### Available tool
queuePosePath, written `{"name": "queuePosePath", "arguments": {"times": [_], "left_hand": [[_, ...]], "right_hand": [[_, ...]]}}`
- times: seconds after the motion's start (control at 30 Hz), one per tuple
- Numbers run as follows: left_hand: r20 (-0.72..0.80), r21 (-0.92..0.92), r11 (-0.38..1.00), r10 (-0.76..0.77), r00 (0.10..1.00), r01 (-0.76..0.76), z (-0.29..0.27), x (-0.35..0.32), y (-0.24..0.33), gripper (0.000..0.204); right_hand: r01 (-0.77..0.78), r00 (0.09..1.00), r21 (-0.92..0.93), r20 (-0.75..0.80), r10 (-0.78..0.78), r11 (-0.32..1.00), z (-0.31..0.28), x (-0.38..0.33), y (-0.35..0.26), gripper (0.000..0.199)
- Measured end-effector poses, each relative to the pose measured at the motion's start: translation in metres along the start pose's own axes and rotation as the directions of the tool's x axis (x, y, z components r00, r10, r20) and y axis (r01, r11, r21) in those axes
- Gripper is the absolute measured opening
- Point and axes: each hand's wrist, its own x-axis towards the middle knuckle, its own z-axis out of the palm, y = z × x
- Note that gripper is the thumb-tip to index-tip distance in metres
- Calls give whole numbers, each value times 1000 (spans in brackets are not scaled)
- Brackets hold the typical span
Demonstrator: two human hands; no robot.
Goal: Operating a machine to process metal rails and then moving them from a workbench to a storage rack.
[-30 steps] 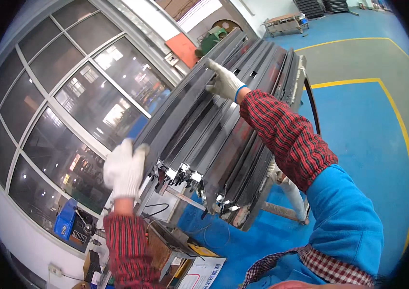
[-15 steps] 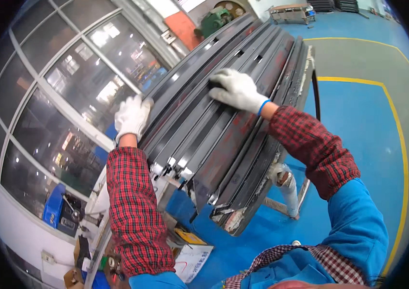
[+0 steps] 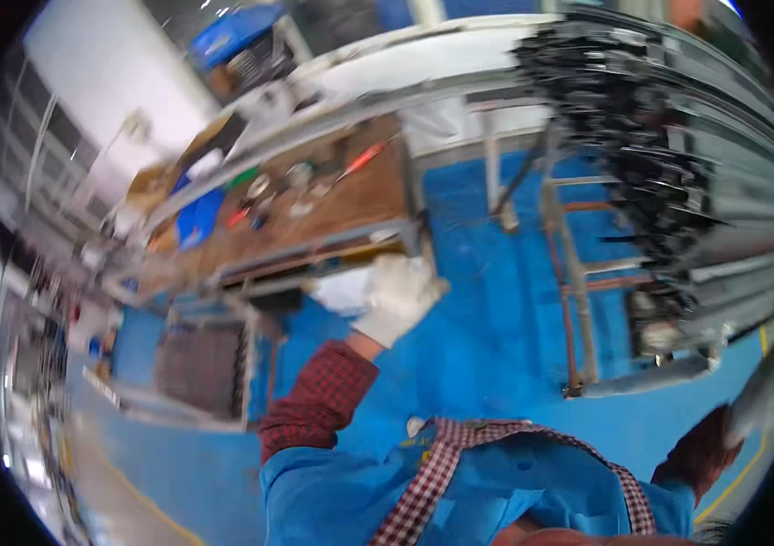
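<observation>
My left hand point(image 3: 396, 298), in a white glove, is in front of me at the near edge of a workbench point(image 3: 341, 214). Motion smears its fingers, and I cannot make out anything in them. My right hand point(image 3: 763, 382) is a pale blur at the far right rim, below the stack of long dark metal profiles point(image 3: 742, 173). Whether it touches anything is not clear. The profiles lie on a metal rack point(image 3: 578, 318), their ends turned towards me.
On the brown bench top lie a red-handled tool point(image 3: 367, 156), a blue bag-like thing point(image 3: 200, 217) and several small parts. A blue machine point(image 3: 237, 35) stands behind. Left of me is a low frame with a dark ridged stack point(image 3: 200, 369). The floor point(image 3: 469, 364) is blue.
My view has swung left, from the profiles to the workbench. Both hands have come off the top of the profiles; the left is now near the bench, the right out at the right rim.
</observation>
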Motion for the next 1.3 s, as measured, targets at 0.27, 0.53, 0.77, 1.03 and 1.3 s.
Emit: {"name": "queuePosePath", "arguments": {"times": [0.27, 0.53, 0.77, 1.03, 1.3], "left_hand": [[499, -267, 853, -276, 821, 448, 92, -276, -80, 35], [346, -338, 660, -576, 741, 671, 68, -374, -175, 51], [408, -227, 421, -778, 478, 878, 78, -430, -260, 57], [670, -271, -544, -699, -250, 794, 99, -486, -341, 63], [665, -303, -941, -323, -674, 151, 124, -559, -272, 54]], "right_hand": [[-373, 732, 684, 632, -255, 627, 183, -188, -187, 26], [-772, 73, 277, 933, -353, 572, 342, -353, -333, 27], [-586, -247, 279, 832, -496, 760, 441, -428, -471, 27], [-188, -541, 620, 582, -607, 762, 572, -578, -620, 46], [156, -632, 865, 458, -625, 477, 650, -804, -809, 79]]}}
